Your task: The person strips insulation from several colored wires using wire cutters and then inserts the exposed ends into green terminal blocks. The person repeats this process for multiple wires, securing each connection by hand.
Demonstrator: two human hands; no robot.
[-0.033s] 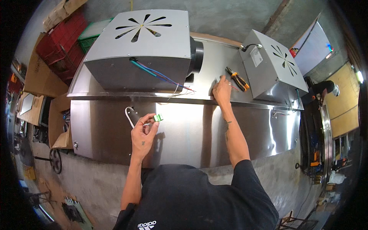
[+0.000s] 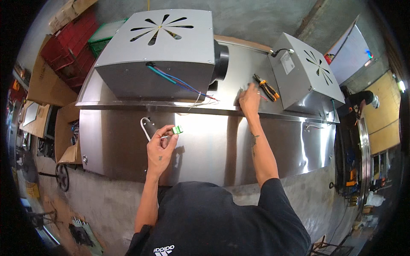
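Between the thumb and fingers of my left hand (image 2: 160, 145) is a small green terminal block (image 2: 177, 129). A white cable (image 2: 145, 127) comes out of the steel panel and runs to that hand. My right hand (image 2: 250, 100) reaches to the flat steel top, left of orange-and-black pliers (image 2: 268, 88). Its fingertips are blurred, and whether they hold anything is not clear. A bit of red wire shows beside that hand. Blue, green and red wires (image 2: 179, 81) hang from the large grey fan box (image 2: 160, 81), their ends near the steel ledge.
A smaller grey box (image 2: 299, 72) with a slotted top stands at the right on the steel hood (image 2: 213, 149). Another short cable (image 2: 315, 126) comes out of the panel at the right. Red crates (image 2: 68, 47) and a cardboard box (image 2: 68, 132) stand at the left.
My right hand has shifted very slightly and its fingers are more blurred. My left hand keeps its hold on the terminal block.
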